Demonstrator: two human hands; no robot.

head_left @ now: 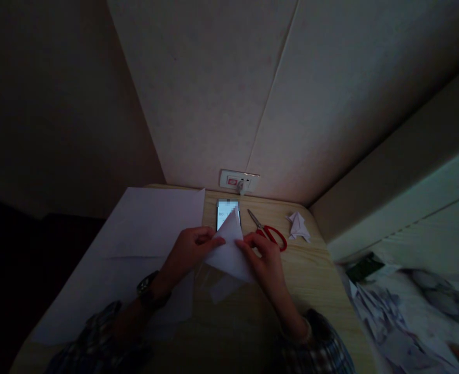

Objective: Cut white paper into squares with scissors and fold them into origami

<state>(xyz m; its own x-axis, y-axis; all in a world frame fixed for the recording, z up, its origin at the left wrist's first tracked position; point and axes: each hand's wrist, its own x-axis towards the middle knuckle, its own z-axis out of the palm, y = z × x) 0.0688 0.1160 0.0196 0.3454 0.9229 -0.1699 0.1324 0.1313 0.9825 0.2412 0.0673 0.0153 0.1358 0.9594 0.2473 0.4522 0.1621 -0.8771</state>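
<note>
A folded sheet of white paper (229, 255), pointed at its top, is held up over the table between both hands. My left hand (192, 246) pinches its left edge, thumb on the near face. On the opposite edge my right hand (264, 254) is closed with thumb and fingertips on the paper. Just behind the paper's tip lies a lit phone (222, 212), partly covered by it. Scissors (270, 232) with red handles rest beyond my right hand. A small strip of paper (224, 290) lies on the table below the held sheet.
Large white sheets (159, 221) cover the table's left side. A folded paper figure (298, 227) sits at the back right of the wooden table (311, 270). Behind it, the wall has a socket (239, 180) with a plug. Crumpled papers (393, 322) lie right of the table.
</note>
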